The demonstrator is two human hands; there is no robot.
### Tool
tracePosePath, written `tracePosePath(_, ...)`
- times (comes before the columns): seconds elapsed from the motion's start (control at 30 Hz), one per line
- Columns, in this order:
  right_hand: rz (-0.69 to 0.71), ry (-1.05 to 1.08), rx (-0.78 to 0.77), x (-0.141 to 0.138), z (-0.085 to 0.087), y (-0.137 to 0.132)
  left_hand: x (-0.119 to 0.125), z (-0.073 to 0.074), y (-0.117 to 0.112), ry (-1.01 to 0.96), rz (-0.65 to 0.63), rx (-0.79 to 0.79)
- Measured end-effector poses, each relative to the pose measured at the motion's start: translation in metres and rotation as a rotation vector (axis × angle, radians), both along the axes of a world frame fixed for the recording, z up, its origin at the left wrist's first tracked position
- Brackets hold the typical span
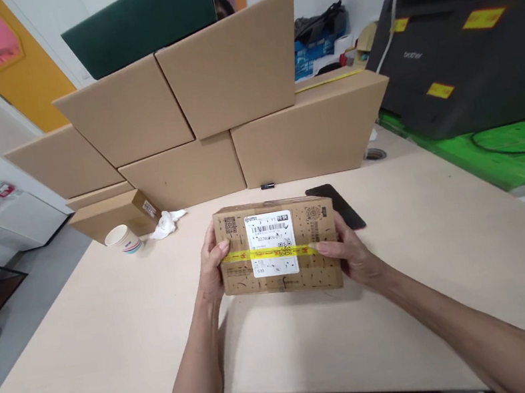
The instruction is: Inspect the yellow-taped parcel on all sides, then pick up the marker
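Between my two hands I hold a small cardboard parcel, its labelled face turned toward me. A white shipping label is stuck on its middle, and a strip of yellow tape runs across it. My left hand grips the left end, thumb on the front face. On the right end, my right hand holds on with its thumb lying over the tape. The other fingers are partly hidden behind the parcel. Just behind my right hand lies a dark phone-like slab on the table.
Large cardboard boxes form a wall at the table's back, a dark green box on top. A paper cup, a crumpled tissue and a smaller box sit at the left. A black machine stands right.
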State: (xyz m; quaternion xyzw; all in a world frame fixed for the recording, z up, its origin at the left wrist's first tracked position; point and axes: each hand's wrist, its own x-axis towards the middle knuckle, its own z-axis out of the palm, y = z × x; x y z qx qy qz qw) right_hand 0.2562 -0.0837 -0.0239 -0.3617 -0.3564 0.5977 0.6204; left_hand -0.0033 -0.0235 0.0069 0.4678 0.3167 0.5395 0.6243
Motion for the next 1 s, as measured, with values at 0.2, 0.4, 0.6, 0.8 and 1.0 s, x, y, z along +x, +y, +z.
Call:
tracePosePath(0.2,0.029,-0.143,0.182,0.011,0.002,0.000,-0.004,-0.004,0.002,-0.001,0.009,-0.050)
tracePosePath(0.4,0.069,-0.253,0.220,0.013,0.006,-0.004,-0.008,-0.006,0.001,0.005,0.034,0.002)
tracePosePath(0.6,0.093,-0.164,0.214,0.018,-0.004,-0.001,-0.012,-0.004,0.000,0.009,-0.007,0.095)
tracePosePath(0.8,-0.029,-0.167,0.184,0.020,-0.001,0.002,-0.010,-0.009,0.001,0.051,-0.060,0.071)
tracePosePath(1.0,-0.239,0.011,-0.023,0.016,0.005,0.007,-0.013,-0.006,0.008,0.048,-0.098,-0.005)
